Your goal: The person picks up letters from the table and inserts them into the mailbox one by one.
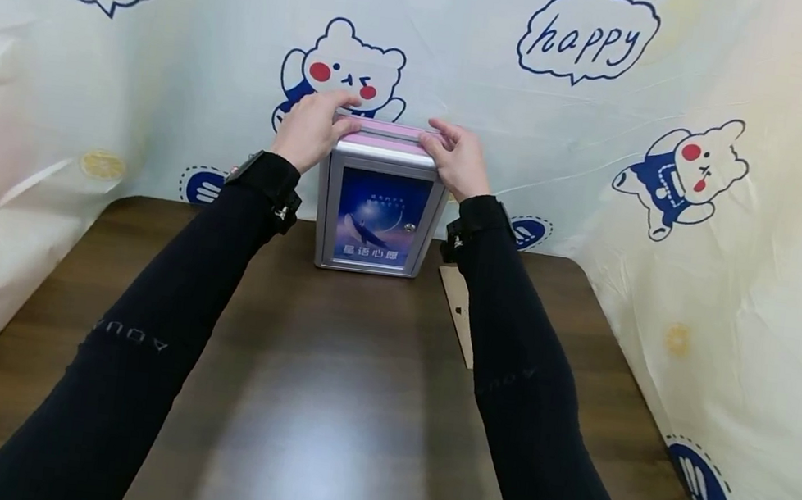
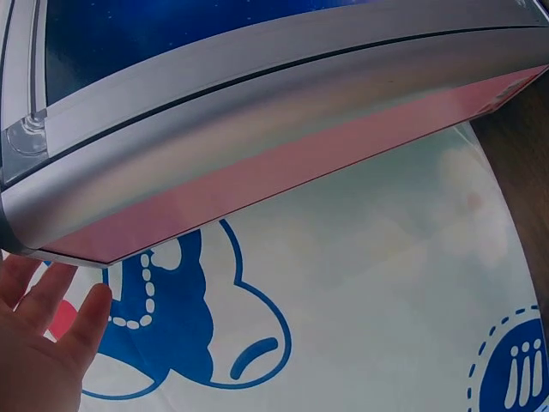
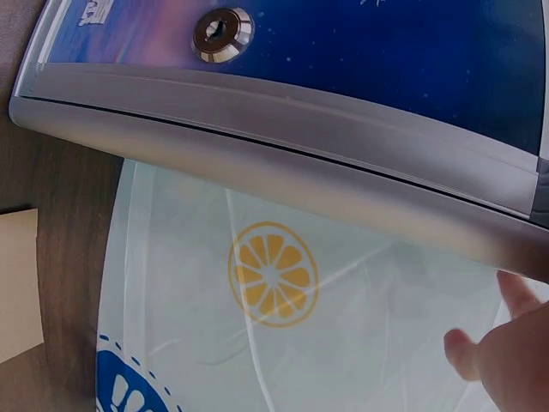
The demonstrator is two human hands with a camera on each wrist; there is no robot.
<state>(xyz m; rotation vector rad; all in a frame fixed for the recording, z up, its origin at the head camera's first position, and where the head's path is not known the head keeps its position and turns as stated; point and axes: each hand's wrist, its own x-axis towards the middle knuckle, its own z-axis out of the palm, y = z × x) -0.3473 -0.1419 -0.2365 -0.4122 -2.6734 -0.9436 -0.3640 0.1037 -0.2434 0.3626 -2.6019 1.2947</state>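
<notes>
A silver-framed box with a pink top and a slot across it stands upright at the table's far end. Its blue front panel bears a whale picture, white characters and a round key lock. At the box's upper left corner is my left hand, fingers spread and fairly straight by the top edge. My right hand is at the upper right corner, thumb and fingers extended. The left wrist view shows the pink side panel; how firmly either hand touches is unclear.
A thin tan board with a small dark mark lies right of the box, partly under my right forearm. Behind the brown table hangs a white printed curtain, which also runs along both sides.
</notes>
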